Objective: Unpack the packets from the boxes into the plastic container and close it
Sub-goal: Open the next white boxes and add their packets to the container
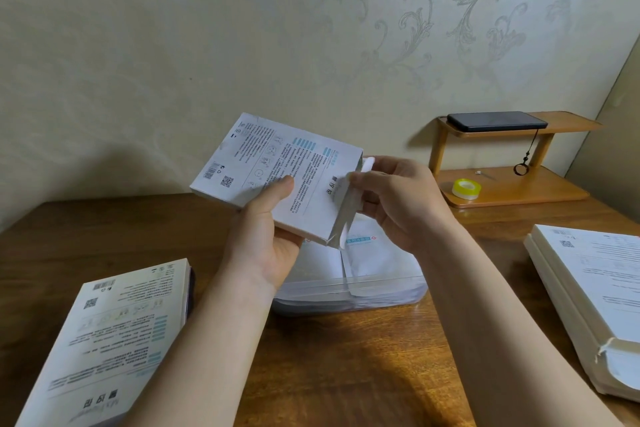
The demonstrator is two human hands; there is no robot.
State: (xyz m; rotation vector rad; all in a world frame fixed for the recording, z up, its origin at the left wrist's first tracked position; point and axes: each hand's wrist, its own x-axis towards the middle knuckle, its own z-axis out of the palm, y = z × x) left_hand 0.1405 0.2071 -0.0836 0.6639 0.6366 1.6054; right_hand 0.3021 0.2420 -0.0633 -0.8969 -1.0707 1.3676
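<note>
Above the plastic container (381,298), the left hand (266,236) gripped a printed box (277,163) while the right hand (405,201) pinched its open end flap (343,215).

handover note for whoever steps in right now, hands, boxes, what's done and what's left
Left hand grips the open box from underneath, thumb on its printed face. Right hand pinches at the open box's right end, white packet edge showing.
Plastic container sits on the table under the hands, with packets already in it; no lid in view.
A second box lies near left, a stack of boxes near right; full or empty, cannot tell.
Left: pull these packets out, drop them in, check the other boxes, close the container.
</note>
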